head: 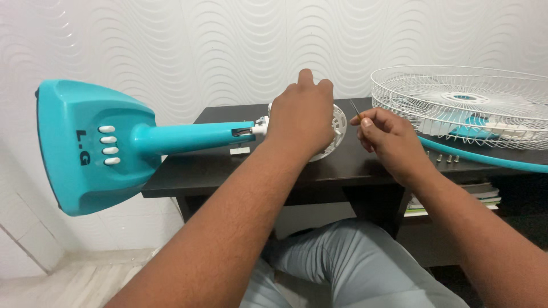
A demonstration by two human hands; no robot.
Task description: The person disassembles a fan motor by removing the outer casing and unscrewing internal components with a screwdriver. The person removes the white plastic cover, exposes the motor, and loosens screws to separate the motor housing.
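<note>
A turquoise fan stand (pixel 85 145) lies on its side, its base hanging off the left end of a dark table (pixel 217 171) and its pole reaching right to a white motor housing (pixel 338 128). My left hand (pixel 302 111) is clasped over that white housing, covering most of it. Just to the right, my right hand (pixel 383 134) pinches a thin metal tool (pixel 355 108) between thumb and fingers, its tip pointing up toward the housing's edge.
A white wire fan guard (pixel 462 102) rests on the table's right side, over turquoise blades and a turquoise rim (pixel 485 158). Several small screws (pixel 448 158) lie near it. A small white piece (pixel 240 150) sits under the pole. Books are stacked below the table at right. My legs are beneath.
</note>
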